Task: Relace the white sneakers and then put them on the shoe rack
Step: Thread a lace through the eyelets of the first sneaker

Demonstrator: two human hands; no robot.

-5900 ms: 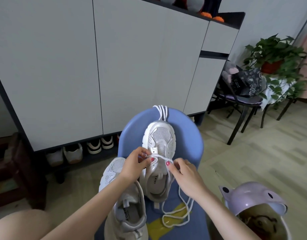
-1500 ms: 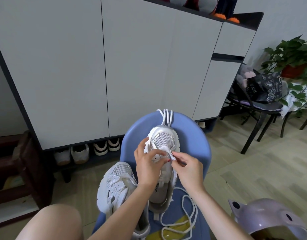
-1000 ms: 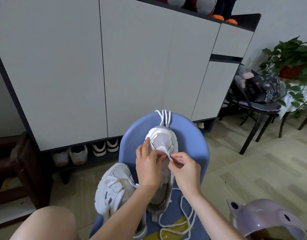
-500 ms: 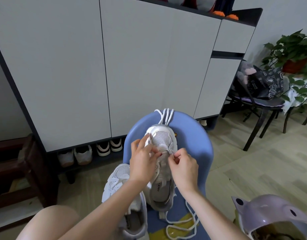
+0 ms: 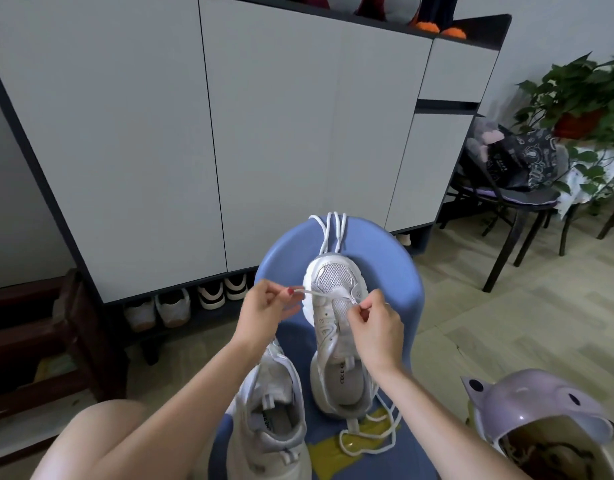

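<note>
Sneaker being laced point(image 5: 335, 327): lying toe-away on the blue stool point(image 5: 395, 271), opening toward the person, so the eyelets are facing up for threading.
Lace point(image 5: 310, 293): running across the lowest eyelets near the toe; slack is trailing in loops on the stool behind the heel.
Left hand point(image 5: 264, 311): fingers curled, pinching the lace end and drawing it out to the left of the shoe, likely evening the two sides.
Right hand point(image 5: 376, 323): fingers curled, pinching the other lace run right over the shoe's right eyelet row.
Second sneaker point(image 5: 271, 410): sitting just left of the first, nearer the person, lacing state unclear.
Spare lace point(image 5: 333, 230): hanging over the stool's far edge, beyond the toe.
Shoe rack point(image 5: 181, 306): low open shelf under the cabinet, holding other pairs, well apart from both hands.
Stage: judging early, only the bottom row is threaded.
</note>
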